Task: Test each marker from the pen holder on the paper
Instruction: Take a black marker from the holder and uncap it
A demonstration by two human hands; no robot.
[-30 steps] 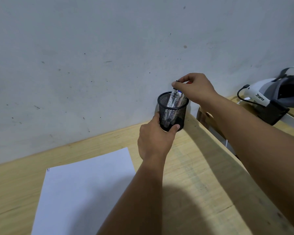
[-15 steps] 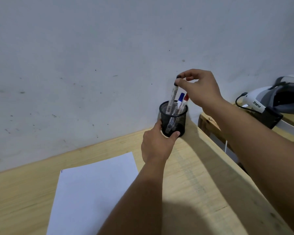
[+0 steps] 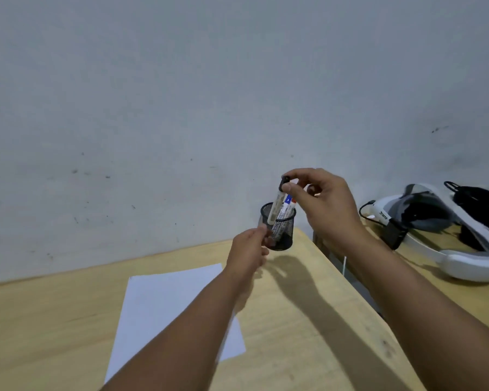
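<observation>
A black marker (image 3: 275,206) is pinched by its cap in the right hand (image 3: 326,206), half out of the holder (image 3: 278,231). The left hand (image 3: 247,253) is loosely curled beside the holder, gripping nothing; if snagged, the holder could be tipped.

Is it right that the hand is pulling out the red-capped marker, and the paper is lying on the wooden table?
Not quite. The head view shows the right hand lifting the black-capped marker out of the pen holder; the red-capped marker is in the holder. The paper does lie on the wooden table.

right hand (image 3: 326,206) pinching black marker (image 3: 277,204), pen holder (image 3: 278,231) below
</observation>
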